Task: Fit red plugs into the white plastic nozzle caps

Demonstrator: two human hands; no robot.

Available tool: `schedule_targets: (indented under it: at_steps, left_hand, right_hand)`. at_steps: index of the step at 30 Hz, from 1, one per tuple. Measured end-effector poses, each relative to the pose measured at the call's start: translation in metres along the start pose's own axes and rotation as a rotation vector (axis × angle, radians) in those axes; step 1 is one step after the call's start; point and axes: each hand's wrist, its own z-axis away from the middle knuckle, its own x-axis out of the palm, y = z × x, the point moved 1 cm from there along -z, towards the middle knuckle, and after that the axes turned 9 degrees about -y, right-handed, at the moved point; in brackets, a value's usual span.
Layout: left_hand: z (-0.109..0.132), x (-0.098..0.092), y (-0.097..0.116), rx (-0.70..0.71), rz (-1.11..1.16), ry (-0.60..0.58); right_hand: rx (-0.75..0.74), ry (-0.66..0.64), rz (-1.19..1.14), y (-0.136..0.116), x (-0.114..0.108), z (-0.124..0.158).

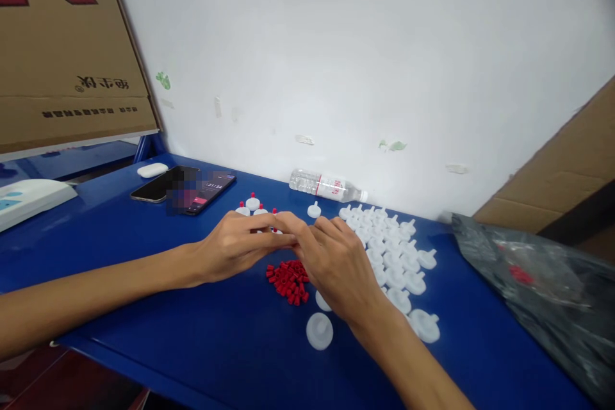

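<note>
A head-worn camera looks forward and down from close over the near edge of the blue tabletop [202, 346], facing the white wall [336, 45] along its far edge; the view sits tilted.

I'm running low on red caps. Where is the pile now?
In the head view, the pile of red caps lies on the blue table between the left hand and right hand, just below their meeting fingers, left of the white discs.
</note>
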Motion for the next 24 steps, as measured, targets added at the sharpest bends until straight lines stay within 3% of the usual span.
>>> schedule_targets:
  at_steps: [4,11,24]
  left_hand:
    - [-0.0004,0.0000,0.0007,0.005,-0.020,0.009]
    - [0.0001,0.0000,0.0010,-0.039,-0.060,0.001]
    - [0.0026,0.0034,-0.0024,-0.049,0.147,-0.018]
  right_hand:
    - [-0.017,0.043,0.018,0.0003,-0.0013,-0.0005]
    - [-0.016,0.006,0.001,-0.0002,-0.0022,-0.0014]
    - [-0.013,0.002,0.000,-0.0004,-0.0023,-0.0003]
